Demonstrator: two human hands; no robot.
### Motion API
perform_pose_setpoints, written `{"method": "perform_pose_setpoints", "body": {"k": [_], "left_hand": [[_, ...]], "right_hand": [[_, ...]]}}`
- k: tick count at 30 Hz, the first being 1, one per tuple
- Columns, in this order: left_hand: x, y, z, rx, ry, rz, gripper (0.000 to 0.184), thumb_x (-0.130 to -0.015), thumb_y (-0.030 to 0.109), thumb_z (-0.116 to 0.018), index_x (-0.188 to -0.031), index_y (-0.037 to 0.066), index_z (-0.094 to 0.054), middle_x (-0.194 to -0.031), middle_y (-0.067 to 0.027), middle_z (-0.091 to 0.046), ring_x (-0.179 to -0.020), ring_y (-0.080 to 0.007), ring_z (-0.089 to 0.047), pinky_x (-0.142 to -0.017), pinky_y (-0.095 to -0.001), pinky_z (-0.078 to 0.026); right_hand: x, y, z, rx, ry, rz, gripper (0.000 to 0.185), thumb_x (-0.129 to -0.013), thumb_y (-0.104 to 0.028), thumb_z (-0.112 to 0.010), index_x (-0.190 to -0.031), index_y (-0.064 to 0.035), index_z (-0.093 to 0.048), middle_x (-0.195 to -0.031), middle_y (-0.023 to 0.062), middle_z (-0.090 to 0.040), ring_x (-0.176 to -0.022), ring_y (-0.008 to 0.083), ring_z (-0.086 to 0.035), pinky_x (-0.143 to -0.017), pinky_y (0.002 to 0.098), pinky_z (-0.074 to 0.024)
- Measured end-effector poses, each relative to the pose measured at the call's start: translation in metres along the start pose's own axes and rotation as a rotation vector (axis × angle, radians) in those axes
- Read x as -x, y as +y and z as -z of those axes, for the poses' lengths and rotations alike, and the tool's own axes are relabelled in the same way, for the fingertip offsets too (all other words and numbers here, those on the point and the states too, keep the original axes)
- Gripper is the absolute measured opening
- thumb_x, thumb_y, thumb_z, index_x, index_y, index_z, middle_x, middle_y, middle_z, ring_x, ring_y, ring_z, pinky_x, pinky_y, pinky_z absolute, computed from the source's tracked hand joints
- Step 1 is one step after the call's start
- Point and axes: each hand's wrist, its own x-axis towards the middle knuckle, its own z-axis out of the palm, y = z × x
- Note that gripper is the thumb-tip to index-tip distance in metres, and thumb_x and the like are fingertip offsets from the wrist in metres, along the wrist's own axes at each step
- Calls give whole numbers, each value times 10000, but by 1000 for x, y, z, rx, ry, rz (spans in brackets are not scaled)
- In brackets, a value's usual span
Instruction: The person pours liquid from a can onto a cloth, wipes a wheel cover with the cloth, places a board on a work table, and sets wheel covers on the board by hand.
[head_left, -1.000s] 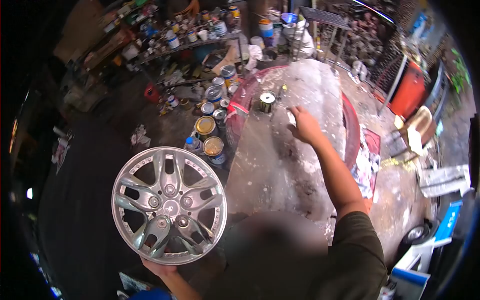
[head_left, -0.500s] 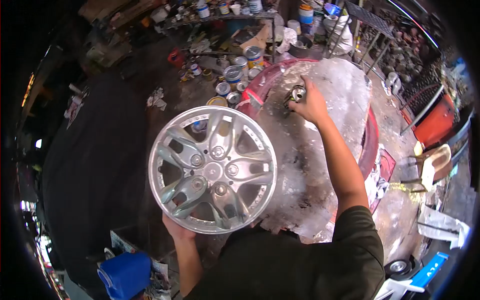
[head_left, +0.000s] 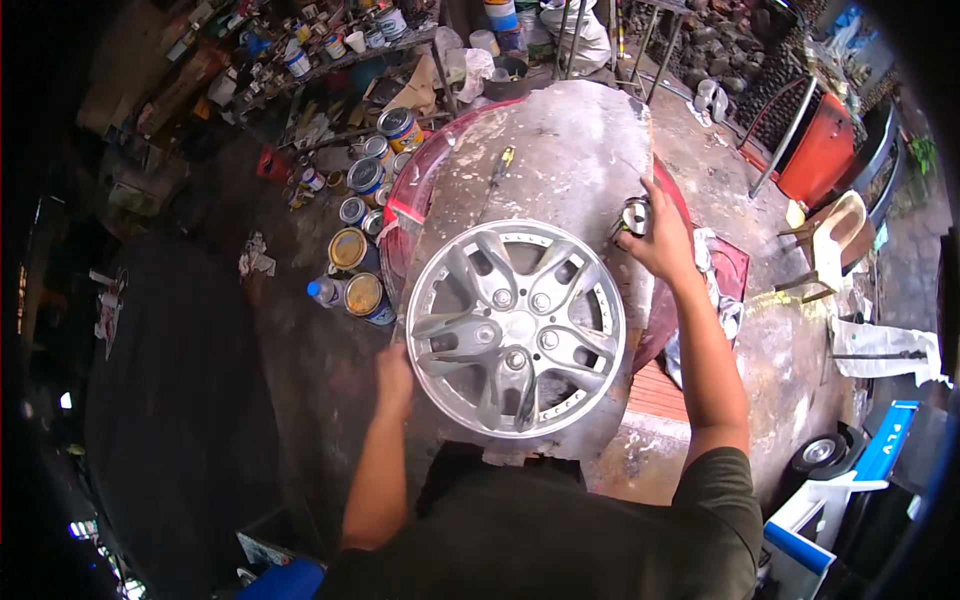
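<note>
A silver multi-spoke wheel cover rests face up on the paint-spattered board, at the end closest to my body. Beside its left edge is my left hand, smeared by motion. Its fingers are at or near the rim, and I cannot tell whether they grip it. My right hand is wrapped round a small drink can with a silver top and a dark opening. The can is above the board's right edge, to the upper right of the wheel cover. A thin yellow-and-black tool lies farther up the board.
A red round rim shows under the board. Several paint tins and a blue-capped bottle stand on the floor to the left. A cluttered shelf is behind. A wooden chair and a red panel are at right.
The wheel cover has gone from being held up in my left hand to lying on the board. My left hand has shifted to its side. The can has moved right and nearer with my right hand.
</note>
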Motion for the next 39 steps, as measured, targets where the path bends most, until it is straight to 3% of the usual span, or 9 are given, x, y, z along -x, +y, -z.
{"method": "perform_pose_setpoints", "body": {"k": [1,6,13,15,19,23,29,36,39], "left_hand": [[19,64,3,33,66,214,577,-1049,394,-360,-974,-67,-699,-884,-179,-734,-677,-250,-695,-605,-377,-577],[-49,152,19,-414,23,-268,380,-1004,322,-602,-918,-36,-696,-753,-98,-699,-646,-138,-651,-582,-287,-501],[-173,217,-156,-1041,-143,-670,476,-839,437,-753,-1003,-7,-699,-962,-232,-726,-920,-422,-701,-825,-522,-537],[-208,210,-176,-1012,-177,-669,410,-867,371,-721,-989,-19,-696,-944,-253,-716,-940,-437,-693,-821,-509,-547],[-252,204,-160,-835,-199,-682,320,-892,264,-673,-992,-40,-684,-927,-258,-712,-900,-464,-687,-790,-528,-548],[-221,200,-71,-268,-460,-306,249,-1017,204,-546,-911,-8,-624,-813,-144,-708,-698,-237,-703,-597,-365,-550],[-99,111,24,71,-490,206,311,-1080,300,-471,-1163,3,-511,-1154,-131,-666,-920,-194,-701,-655,-291,-563],[-88,157,44,436,-310,63,194,-1070,300,-496,-1036,114,-538,-965,-19,-638,-814,-109,-653,-623,-256,-566],[-116,209,23,425,-267,-38,212,-1082,284,-465,-1079,83,-530,-1136,-99,-672,-933,-199,-706,-604,-299,-561]], "right_hand": [[2,3,-7,-35,3,-9,943,-691,-207,-847,-1487,-60,-365,-1247,244,-563,-1190,424,-551,-1018,465,-463],[12,6,-32,-104,35,-62,954,-734,-291,-857,-1498,-27,-350,-1339,272,-534,-1264,428,-524,-1061,455,-443],[114,-37,-27,-188,303,-308,658,-850,-232,-786,-1381,38,-508,-1204,259,-641,-1152,346,-635,-983,390,-499],[153,-60,-17,-224,-80,-744,566,-877,-207,-751,-1344,42,-547,-1130,250,-668,-1136,327,-645,-986,380,-486],[223,-70,-60,-381,67,-684,541,-931,-249,-707,-1325,88,-555,-1131,234,-684,-994,275,-672,-893,376,-519],[210,-102,-44,-597,72,-875,464,-1011,-205,-589,-1346,113,-540,-1233,210,-662,-1141,235,-621,-990,346,-468],[213,-111,-49,-726,114,-814,429,-1061,-176,-501,-1403,81,-503,-1255,143,-647,-1112,175,-601,-976,307,-457],[120,-140,-12,-565,101,-590,480,-1046,-262,-544,-1390,72,-515,-1107,155,-674,-916,172,-624,-813,314,-504],[34,-100,0,-299,142,-320,521,-1034,-343,-545,-1312,98,-562,-1045,173,-695,-909,191,-650,-795,349,-513]]}}
